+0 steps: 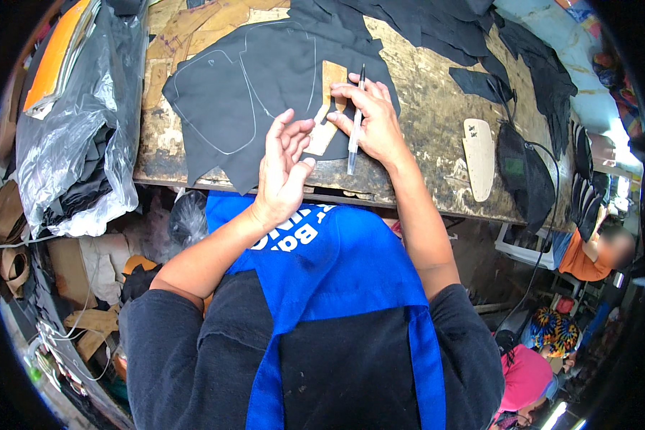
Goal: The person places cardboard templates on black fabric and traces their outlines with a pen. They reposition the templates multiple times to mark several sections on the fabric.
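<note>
Our black sheet [283, 72] pokes past the desk's [431, 125] front edge; our left hand [285, 168], unclenched and empty, is over it, then the tan template [329, 77], our right hand [371, 118] grasping a pen [354, 152], and bare desk room.

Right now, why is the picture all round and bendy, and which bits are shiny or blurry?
Head view: dark round rim and a tipped-looking person in orange, likely from the fisheye lens; head view: white glare on the clear plastic bag, and that person's face is blurred; head view: the pen in the right hand looks fairly sharp.
</note>
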The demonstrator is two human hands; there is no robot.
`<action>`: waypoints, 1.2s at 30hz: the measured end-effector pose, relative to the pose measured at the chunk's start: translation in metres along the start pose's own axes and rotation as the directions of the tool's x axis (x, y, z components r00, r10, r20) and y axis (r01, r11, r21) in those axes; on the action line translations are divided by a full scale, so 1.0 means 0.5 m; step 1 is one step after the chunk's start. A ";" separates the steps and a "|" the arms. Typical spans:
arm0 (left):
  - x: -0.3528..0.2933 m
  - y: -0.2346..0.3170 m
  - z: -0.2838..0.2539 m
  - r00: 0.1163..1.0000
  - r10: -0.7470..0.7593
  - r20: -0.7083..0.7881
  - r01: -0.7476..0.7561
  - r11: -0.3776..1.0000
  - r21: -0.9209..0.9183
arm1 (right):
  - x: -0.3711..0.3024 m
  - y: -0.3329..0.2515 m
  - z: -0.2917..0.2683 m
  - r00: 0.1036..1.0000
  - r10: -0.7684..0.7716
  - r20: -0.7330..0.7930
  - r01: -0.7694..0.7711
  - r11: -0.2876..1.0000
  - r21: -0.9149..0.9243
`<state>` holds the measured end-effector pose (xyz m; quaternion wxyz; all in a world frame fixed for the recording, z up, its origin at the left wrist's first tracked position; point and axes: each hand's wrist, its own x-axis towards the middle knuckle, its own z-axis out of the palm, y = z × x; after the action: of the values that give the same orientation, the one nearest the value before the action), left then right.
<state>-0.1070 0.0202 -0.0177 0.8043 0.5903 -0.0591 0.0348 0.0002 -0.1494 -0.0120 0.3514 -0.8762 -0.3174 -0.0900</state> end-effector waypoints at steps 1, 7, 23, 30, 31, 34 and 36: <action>0.000 -0.002 0.000 1.000 0.015 -0.011 -0.016 1.000 -0.012 | 0.000 0.000 0.000 1.000 0.000 -0.001 0.000 1.000 0.002; -0.005 -0.015 -0.007 0.972 0.150 -0.181 -0.188 0.958 -0.215 | -0.002 0.005 0.003 1.000 0.011 0.007 -0.011 1.000 0.008; -0.001 0.022 0.034 0.905 -0.020 0.425 -0.373 0.441 0.816 | 0.001 0.003 0.003 0.999 0.037 0.012 -0.038 0.998 0.048; -0.002 0.027 0.036 0.871 -0.103 0.481 -0.418 0.361 0.834 | 0.020 -0.017 -0.042 0.881 0.449 0.148 -0.243 0.161 0.956; -0.002 0.026 0.035 0.867 -0.094 0.489 -0.428 0.363 0.828 | 0.017 -0.026 -0.040 0.907 0.391 0.154 -0.298 0.339 0.892; -0.004 0.022 0.032 0.861 -0.075 0.503 -0.448 0.357 0.820 | 0.000 -0.060 -0.016 0.894 0.371 0.252 -0.414 0.470 0.779; -0.005 0.018 0.031 0.860 -0.075 0.504 -0.455 0.334 0.826 | -0.011 -0.082 0.003 0.918 0.328 0.225 -0.382 0.572 0.726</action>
<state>-0.1114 0.0083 -0.0049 0.2781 0.9164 -0.2871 0.0197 -0.0297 -0.1286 0.0078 0.6844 -0.6962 -0.1548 0.1517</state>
